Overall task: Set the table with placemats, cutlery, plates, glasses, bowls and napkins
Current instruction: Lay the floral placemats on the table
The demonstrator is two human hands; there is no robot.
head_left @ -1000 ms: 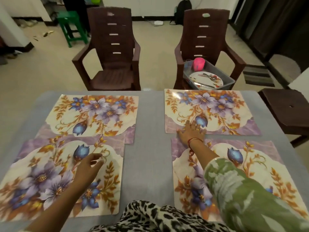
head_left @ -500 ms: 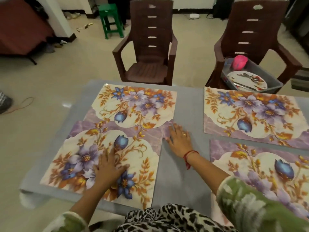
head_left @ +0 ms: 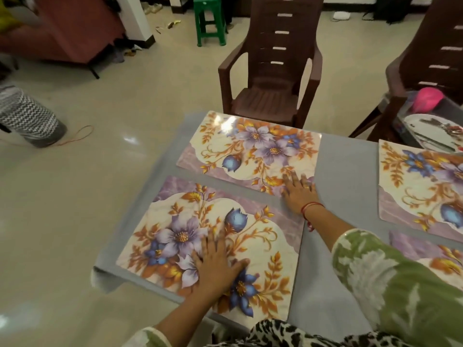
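Floral placemats lie on the grey table (head_left: 345, 169). My left hand (head_left: 218, 266) presses flat, fingers spread, on the near left placemat (head_left: 175, 236). My right hand (head_left: 299, 190) lies flat on the near right corner of the far left placemat (head_left: 253, 149). The two left mats lie apart, with a strip of grey table between them. A far right placemat (head_left: 421, 181) and a near right placemat (head_left: 431, 254) are partly cut off at the frame's right edge. A grey bin (head_left: 453, 106) on the right chair holds a plate (head_left: 431, 131) with cutlery and a pink cup (head_left: 427, 100).
A brown plastic chair (head_left: 270, 71) stands behind the table's far left side, and a second one (head_left: 431, 51) carries the bin. A green stool (head_left: 209, 18) stands further back. A person's patterned trouser leg (head_left: 27, 116) stands on the floor at the left.
My right hand went from the right mats to the far left mat's corner and slid that mat away, opening a gap between the left mats. My left hand flattened. The view swung left.
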